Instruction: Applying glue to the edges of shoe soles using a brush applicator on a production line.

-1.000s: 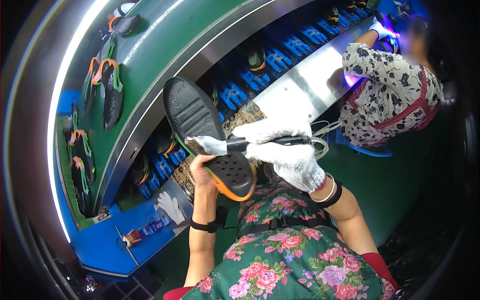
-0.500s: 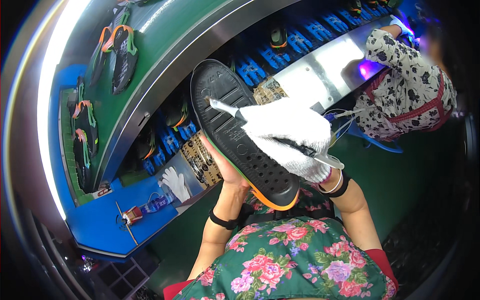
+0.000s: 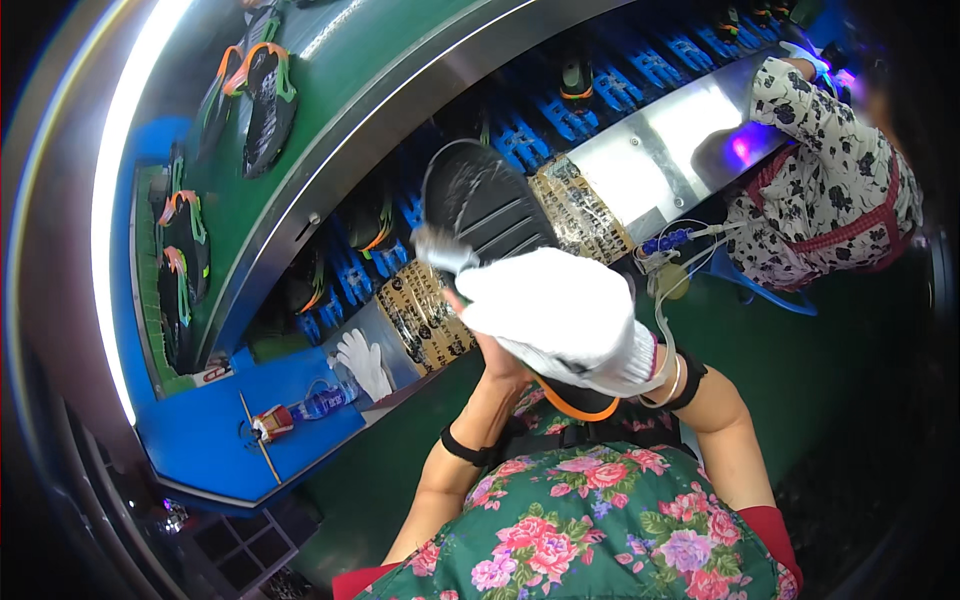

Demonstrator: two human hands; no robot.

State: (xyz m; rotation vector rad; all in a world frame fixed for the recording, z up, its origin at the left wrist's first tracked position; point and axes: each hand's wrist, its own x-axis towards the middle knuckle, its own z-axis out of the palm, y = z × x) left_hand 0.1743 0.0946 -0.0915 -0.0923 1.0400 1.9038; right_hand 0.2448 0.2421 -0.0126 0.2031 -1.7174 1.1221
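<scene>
A black sandal [image 3: 495, 205] with an orange edge at its heel is held sole up in front of me. My bare left hand [image 3: 500, 360] grips it from beneath and along its left side; most of those fingers are hidden under it. In a white knit glove, my right hand [image 3: 560, 310] is closed around a brush [image 3: 445, 252] with a pale metal head. The brush head is smeared by motion at the left edge of the sole, and I cannot tell whether it touches. The glove covers the middle of the sole and most of the handle.
Beyond a metal rail runs a line of blue shoe racks [image 3: 520, 143]. Several sandals [image 3: 268, 105] lie on the green belt. A spare white glove [image 3: 364, 362] rests beside the blue table [image 3: 200, 440], which bears a bottle. At right, a co-worker [image 3: 830, 190] sits near thin tubes [image 3: 672, 242].
The brush head has swung from on the sole toward its left edge and blurs. My right hand has moved left and lower over the sandal, hiding the holes. The sandal sits slightly farther right.
</scene>
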